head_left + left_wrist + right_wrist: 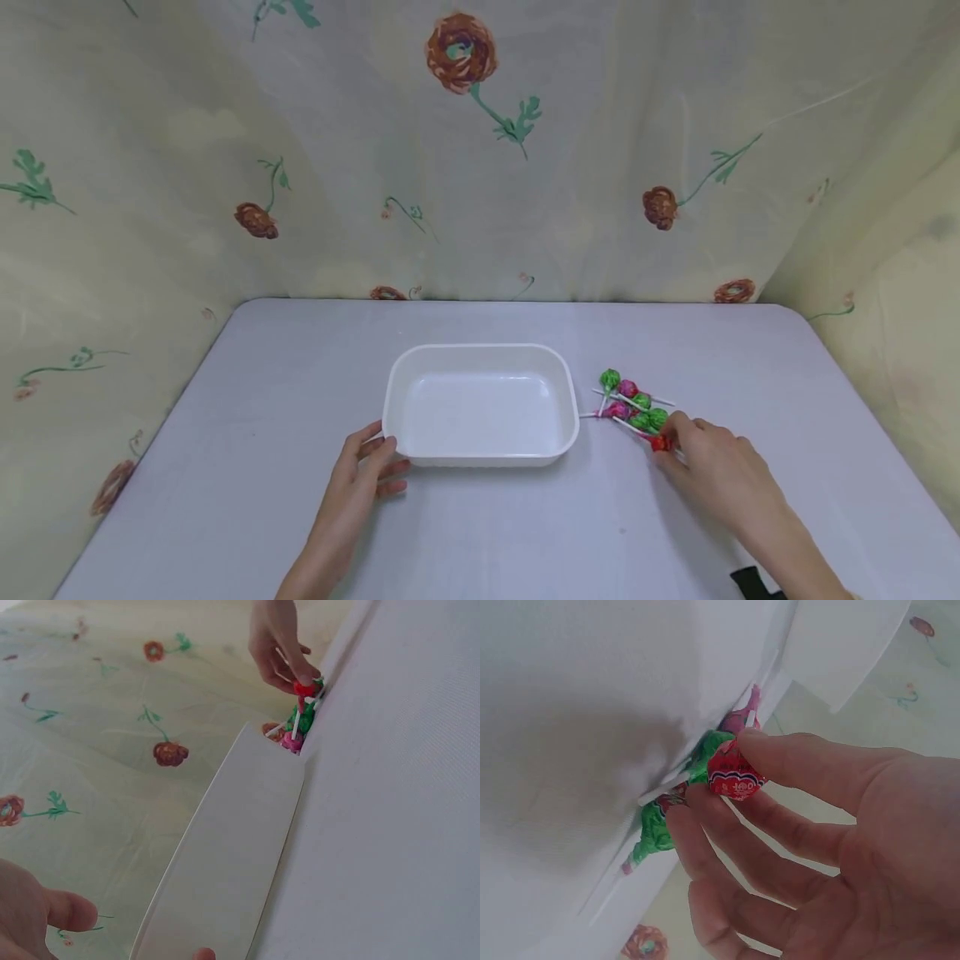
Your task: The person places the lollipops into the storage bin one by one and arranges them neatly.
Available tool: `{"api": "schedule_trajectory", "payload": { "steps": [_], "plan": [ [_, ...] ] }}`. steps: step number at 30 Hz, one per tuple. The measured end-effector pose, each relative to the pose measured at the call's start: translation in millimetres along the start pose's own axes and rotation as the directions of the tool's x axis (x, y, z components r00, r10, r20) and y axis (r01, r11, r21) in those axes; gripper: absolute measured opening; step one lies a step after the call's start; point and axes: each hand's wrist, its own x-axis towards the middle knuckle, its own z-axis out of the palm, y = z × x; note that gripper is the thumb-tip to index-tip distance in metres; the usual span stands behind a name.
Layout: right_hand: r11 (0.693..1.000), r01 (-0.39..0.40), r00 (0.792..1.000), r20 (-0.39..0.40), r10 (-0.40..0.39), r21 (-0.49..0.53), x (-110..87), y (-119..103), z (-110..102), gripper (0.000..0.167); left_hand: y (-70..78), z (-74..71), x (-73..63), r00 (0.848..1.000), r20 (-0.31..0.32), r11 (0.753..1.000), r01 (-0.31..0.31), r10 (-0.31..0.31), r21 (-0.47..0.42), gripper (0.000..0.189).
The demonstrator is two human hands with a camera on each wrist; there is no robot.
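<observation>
My right hand pinches a red-wrapped lollipop by its round head between thumb and fingers. Just beyond it, a small pile of lollipops in green and pink wrappers lies on the table, white sticks pointing several ways. To the left of the pile stands a white rectangular tray with nothing in it. With loosely extended fingers, my left hand touches the tray's near left corner. In the left wrist view a thumb stands apart from the tray wall.
The white-covered table has rounded far corners. Behind it and at both sides hangs a pale curtain printed with brown flowers. A dark object shows below my right forearm at the bottom edge.
</observation>
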Motion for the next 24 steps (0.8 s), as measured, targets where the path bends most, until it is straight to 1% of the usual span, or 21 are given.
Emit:
{"api": "schedule_trajectory", "payload": {
  "steps": [5, 9, 13, 18, 24],
  "plan": [
    [1.0, 0.005, 1.0, -0.011, -0.005, 0.012, -0.5, -3.5, -4.8, 0.023, -0.4, 0.2, -0.1, 1.0, -0.004, 1.0, 0.001, -0.001, -0.005, 0.064],
    [1.0, 0.01, 1.0, -0.019, -0.01, 0.006, -0.7, -7.1, -8.6, 0.029, -0.7, -0.1, 0.0, 1.0, -0.006, 1.0, -0.002, 0.002, -0.006, 0.064],
    [1.0, 0.016, 0.999, -0.038, -0.015, 0.022, -1.0, -9.7, -13.4, 0.033, -0.4, -0.1, 0.2, 1.0, -0.004, 1.0, -0.001, 0.001, -0.004, 0.064],
    [0.997, 0.033, 0.996, -0.086, -0.027, 0.065, -0.9, -13.1, -16.7, 0.034, 0.3, -0.1, 0.0, 1.0, -0.003, 1.0, 0.0, 0.0, -0.005, 0.063],
    [0.99, 0.045, 0.993, -0.115, -0.03, 0.136, 1.8, -15.8, -18.7, 0.036, 0.1, 0.2, -0.4, 1.0, -0.003, 1.0, -0.001, 0.001, -0.013, 0.062]
  ]
}}
